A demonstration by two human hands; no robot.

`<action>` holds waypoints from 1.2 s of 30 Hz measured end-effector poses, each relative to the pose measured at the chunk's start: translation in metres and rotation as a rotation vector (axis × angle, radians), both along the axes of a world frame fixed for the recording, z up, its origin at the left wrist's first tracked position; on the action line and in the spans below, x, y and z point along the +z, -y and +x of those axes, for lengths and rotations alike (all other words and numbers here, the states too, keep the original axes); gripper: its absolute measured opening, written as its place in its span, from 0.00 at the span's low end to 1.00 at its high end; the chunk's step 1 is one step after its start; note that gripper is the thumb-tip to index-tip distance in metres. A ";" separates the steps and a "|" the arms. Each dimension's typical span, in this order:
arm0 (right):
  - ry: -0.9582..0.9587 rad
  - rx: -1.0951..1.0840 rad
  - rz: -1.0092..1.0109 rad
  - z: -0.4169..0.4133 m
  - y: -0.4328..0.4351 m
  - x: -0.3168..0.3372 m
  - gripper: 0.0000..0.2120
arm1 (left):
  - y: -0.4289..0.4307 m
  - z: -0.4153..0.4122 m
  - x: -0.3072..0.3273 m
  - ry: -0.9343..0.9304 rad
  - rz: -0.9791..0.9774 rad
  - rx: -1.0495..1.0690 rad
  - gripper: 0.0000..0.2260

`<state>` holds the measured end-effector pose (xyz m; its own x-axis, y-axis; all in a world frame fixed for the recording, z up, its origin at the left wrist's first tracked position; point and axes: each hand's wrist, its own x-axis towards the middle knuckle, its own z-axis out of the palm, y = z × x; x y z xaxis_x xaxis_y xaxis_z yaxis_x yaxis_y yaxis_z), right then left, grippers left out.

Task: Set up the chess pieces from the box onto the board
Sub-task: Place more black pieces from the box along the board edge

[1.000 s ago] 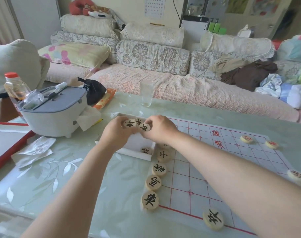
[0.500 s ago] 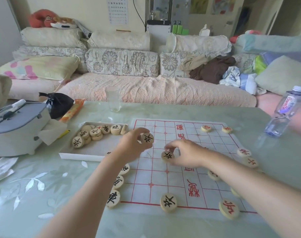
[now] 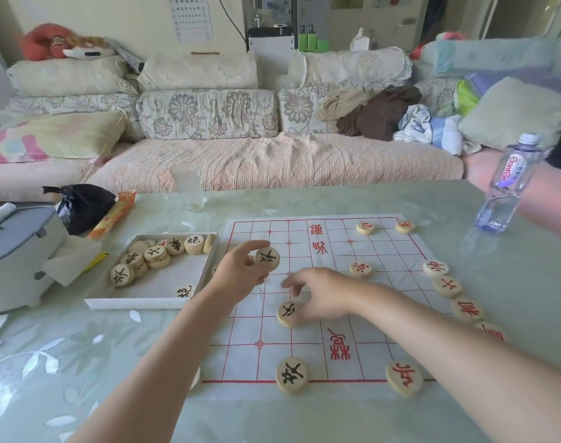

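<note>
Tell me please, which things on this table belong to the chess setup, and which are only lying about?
For the job: board, box, boxed pieces, raised piece pinched by left hand, grid piece held by right hand.

Lying about: water bottle, glass, black bag, orange packet, grey appliance.

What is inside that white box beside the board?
The white box holds a heap of round chess pieces with black characters, piled at its far end. One more piece sits by the near wall, half hidden. Pieces under the heap are covered.
</note>
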<state>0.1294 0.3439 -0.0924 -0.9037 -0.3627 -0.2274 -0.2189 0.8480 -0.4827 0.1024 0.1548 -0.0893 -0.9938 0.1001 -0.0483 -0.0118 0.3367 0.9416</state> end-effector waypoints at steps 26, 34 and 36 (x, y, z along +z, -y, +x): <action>-0.229 -0.157 -0.093 -0.059 -0.004 -0.019 0.24 | -0.007 -0.025 -0.028 -0.345 -0.843 -0.132 0.16; -0.194 -0.124 0.004 -0.057 -0.005 -0.026 0.28 | -0.004 -0.034 -0.031 -0.373 -0.986 -0.266 0.18; -0.201 -0.123 -0.004 -0.055 -0.002 -0.024 0.27 | 0.000 -0.035 -0.027 -0.386 -0.914 -0.248 0.17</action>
